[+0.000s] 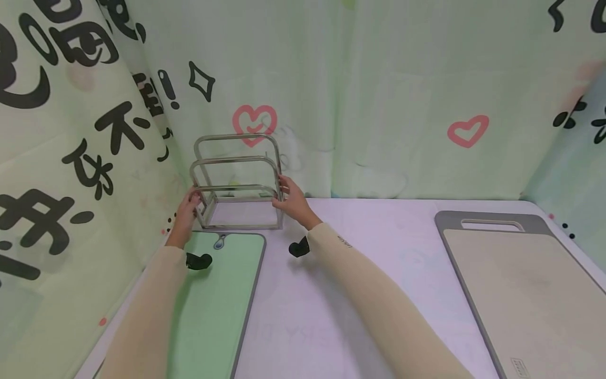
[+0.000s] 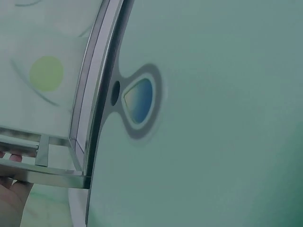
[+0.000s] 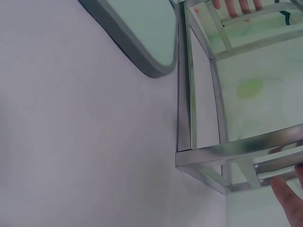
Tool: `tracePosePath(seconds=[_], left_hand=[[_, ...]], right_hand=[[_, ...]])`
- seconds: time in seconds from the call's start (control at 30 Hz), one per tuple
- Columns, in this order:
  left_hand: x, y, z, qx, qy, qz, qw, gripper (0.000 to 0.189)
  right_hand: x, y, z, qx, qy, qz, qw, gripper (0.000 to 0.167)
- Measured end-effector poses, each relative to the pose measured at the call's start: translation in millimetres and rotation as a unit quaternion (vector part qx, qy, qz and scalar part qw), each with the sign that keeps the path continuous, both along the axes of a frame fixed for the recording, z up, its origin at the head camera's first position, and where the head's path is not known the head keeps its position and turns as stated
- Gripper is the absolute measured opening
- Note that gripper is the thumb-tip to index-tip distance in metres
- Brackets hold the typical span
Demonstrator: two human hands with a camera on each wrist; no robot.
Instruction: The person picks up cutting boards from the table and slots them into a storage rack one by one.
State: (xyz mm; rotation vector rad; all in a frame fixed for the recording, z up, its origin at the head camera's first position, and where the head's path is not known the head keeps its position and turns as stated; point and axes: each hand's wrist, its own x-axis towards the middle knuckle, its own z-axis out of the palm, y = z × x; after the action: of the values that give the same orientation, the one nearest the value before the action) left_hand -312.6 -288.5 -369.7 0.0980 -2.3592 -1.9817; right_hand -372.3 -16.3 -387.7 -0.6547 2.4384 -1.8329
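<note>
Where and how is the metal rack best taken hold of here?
Likely by the side bars, one hand from each side: the metal rack stands upright, and its open sides let fingers curl through. The left hand and right hand hold opposite sides, which should keep it level.

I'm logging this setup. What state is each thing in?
Metal rack: upright, holding no board
Left hand: holding the rack's left side
Right hand: holding the rack's right side
Green board: lying flat
Beige board: lying flat
Curtain: hanging
Table: partly covered by boards
</note>
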Motion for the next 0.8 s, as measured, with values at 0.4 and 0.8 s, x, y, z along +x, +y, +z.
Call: tracePosePath(seconds=[0.4,0.8], left_hand=[[-16.5,-6.1,-18.8,0.002,0.012,-0.05,0.9987,0.056],[-16.7,-2.5,-18.2,-0.018,0.019,-0.086,0.9959,0.059]], right_hand=[[-7.1,17.1,-0.3,0.008,-0.017,-0.002,0.9998,0.065],[-11.1,41.6,6.0,-0.005,-0.051,0.033,0.9982,0.063]])
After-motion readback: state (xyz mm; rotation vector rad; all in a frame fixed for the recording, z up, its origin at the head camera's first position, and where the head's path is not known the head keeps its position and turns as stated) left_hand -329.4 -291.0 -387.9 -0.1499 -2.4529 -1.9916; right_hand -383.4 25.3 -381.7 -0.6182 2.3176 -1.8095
